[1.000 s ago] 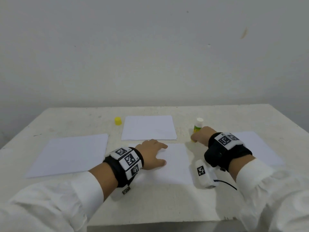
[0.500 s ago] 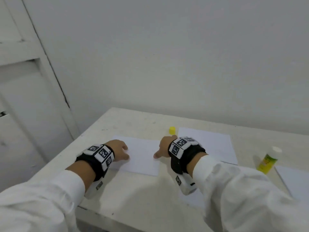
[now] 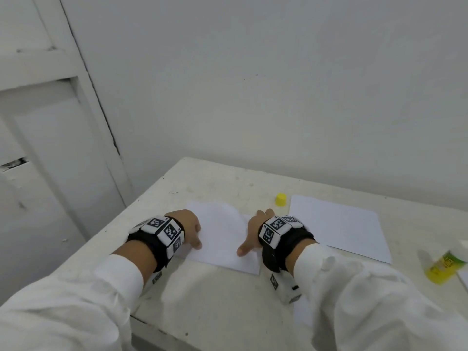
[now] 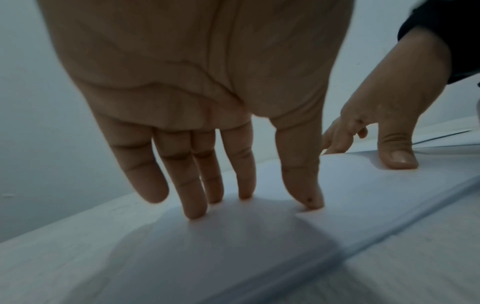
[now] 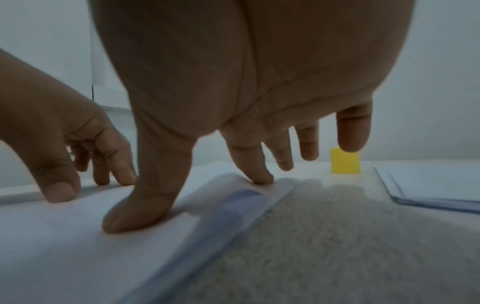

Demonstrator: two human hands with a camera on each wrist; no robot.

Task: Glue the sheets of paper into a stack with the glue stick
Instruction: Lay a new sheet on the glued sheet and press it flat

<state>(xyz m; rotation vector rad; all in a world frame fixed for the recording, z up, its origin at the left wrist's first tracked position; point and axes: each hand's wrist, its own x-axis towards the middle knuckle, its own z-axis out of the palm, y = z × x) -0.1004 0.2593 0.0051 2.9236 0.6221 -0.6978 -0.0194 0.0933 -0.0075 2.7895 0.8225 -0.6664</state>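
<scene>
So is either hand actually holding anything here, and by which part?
Nothing is gripped. Both hands, left and right, press straight fingertips on the sheet, at its left and right sides. The glue stick stands untouched.

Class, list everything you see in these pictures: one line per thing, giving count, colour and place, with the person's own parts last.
Table: one, off-white, against the wall.
Sheet under hands: one visible, white, left part of table, far edge lifted.
Sheet behind: one, white, right of the cap; its edge may show more layers.
Sheet corners: two, white, one at the right border, one by the right sleeve.
Cap: one, yellow, standing between the two sheets.
Glue stick: one, yellow-green with white top, uncapped, right edge of view.
Door: one, white, left.
Wall: grey-white, behind.
Wrist bands: two, black with white markers.
Sleeves: two, white.
Left hand: fingers straight, pressing the sheet.
Right hand: thumb and forefinger pressing the sheet.
</scene>
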